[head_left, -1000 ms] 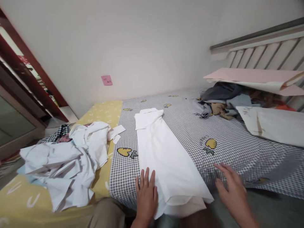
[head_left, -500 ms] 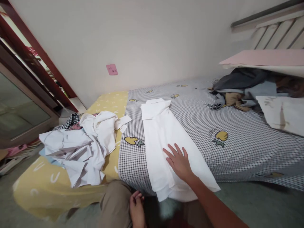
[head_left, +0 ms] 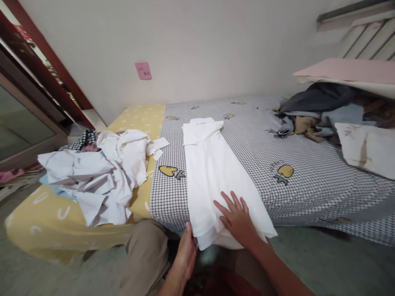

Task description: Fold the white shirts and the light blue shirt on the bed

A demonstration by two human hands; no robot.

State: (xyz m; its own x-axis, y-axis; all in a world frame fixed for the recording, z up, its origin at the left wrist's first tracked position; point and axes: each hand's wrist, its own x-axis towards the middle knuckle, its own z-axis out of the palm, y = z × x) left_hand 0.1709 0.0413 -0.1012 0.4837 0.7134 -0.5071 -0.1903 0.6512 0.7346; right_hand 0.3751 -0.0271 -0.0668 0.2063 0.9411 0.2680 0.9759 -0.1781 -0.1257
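Observation:
A white shirt lies lengthwise across the checked bed cover, its sides folded in and a collar-like fold at the far end. Its wide near end hangs slightly over the bed's edge. My right hand rests on the lower part of the shirt, palm down with fingers spread. Beside the near left corner of the cloth is my left hand, thumb pointing up. Its other fingers are partly hidden near the hem, and no firm grip shows.
A heap of white clothes lies on the yellow sheet to the left. Dark and tan clothes are piled at the right, under a pink board-like sheet. The wall runs behind the bed.
My left hand has risen from my lap to the shirt's near left corner. The right hand stays spread on the cloth, slightly nearer the hem. The view has shifted a little.

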